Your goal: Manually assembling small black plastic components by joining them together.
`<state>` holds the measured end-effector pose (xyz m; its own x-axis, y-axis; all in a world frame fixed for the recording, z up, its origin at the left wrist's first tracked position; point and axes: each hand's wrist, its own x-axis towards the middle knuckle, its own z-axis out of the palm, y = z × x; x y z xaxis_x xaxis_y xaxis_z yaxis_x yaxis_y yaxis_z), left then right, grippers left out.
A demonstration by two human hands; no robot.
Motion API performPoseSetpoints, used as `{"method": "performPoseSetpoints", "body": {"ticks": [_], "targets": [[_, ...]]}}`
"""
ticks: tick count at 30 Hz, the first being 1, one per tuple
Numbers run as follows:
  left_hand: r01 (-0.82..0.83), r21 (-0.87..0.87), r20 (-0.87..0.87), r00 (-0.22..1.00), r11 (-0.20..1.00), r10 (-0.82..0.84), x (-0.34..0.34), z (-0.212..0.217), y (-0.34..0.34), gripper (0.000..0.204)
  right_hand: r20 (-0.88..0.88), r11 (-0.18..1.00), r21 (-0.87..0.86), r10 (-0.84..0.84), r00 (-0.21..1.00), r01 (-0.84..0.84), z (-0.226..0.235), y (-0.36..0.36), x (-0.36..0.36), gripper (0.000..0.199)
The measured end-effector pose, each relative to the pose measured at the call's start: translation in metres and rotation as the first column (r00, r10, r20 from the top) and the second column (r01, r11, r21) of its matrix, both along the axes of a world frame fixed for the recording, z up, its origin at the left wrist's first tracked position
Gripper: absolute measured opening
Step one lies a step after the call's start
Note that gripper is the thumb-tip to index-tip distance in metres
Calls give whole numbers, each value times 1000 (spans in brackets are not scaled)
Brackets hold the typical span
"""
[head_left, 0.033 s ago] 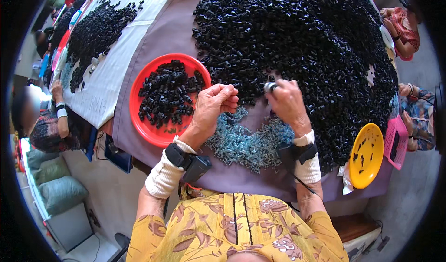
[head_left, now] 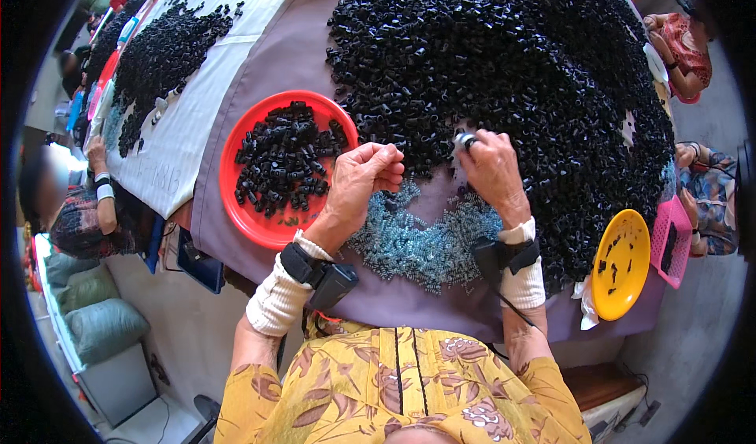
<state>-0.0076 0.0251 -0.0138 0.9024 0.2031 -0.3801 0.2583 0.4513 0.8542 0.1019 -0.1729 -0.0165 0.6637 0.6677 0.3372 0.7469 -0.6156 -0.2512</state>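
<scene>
One red tray (head_left: 256, 223) of black pieces (head_left: 279, 156); one left hand (head_left: 361, 180), fingers pinched together, contents hidden; one bluish heap (head_left: 417, 247); one right hand (head_left: 490, 168), its grip I cannot tell, beside one black heap (head_left: 472, 66); one yellow plate (head_left: 635, 285). Mauve cloth (head_left: 268, 66) beneath, pale floor (head_left: 189, 318) below

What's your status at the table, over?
Left hand closed beside red dish, contents hidden. Right hand by black heap. Bluish heap on near side.
</scene>
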Motion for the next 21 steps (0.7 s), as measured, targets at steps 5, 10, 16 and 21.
{"method": "performPoseSetpoints", "body": {"ticks": [5, 10, 16, 21], "targets": [[14, 3, 3, 1000, 1000, -14, 3, 1, -3, 21, 55, 996, -79, -47, 997, 52, -13, 0, 25, 10], [13, 14, 12, 1000, 1000, -13, 3, 4, -3, 21, 55, 970, -229, -73, 996, 84, -13, 8, 27, 15], [48, 14, 3, 999, 999, -48, 6, 5, -10, 21, 54, 973, -219, -59, 997, 70, -14, 7, 29, 15], [99, 26, 14, 995, 995, -99, 13, 6, -22, 21, -65, 984, 162, 79, 995, -68, 10, 3, 4, 25]]}}
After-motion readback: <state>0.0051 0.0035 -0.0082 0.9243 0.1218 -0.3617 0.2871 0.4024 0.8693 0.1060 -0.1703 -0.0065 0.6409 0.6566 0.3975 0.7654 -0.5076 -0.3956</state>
